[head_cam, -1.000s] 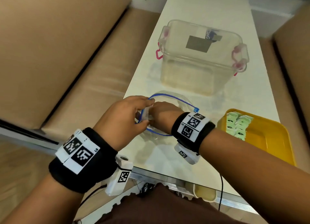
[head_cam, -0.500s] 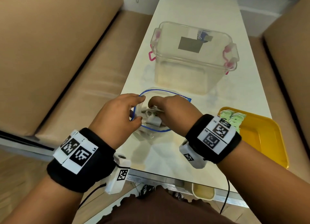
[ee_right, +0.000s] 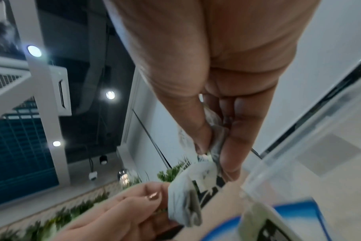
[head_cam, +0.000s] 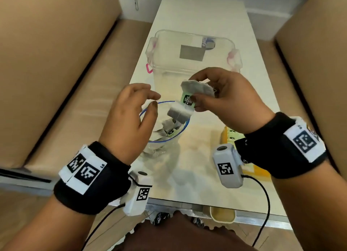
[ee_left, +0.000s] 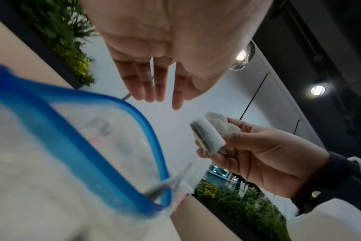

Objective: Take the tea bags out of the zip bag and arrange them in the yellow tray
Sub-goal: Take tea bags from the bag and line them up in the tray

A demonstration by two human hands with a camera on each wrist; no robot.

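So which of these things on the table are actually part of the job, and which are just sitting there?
Part of the job:
- paper tea bags, held by the right hand
- clear blue-rimmed zip bag
- yellow plastic tray

Just sitting there:
- clear lidded plastic box

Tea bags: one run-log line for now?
right hand: grips tea bags above zip bag | left hand: open | yellow tray: partly hidden
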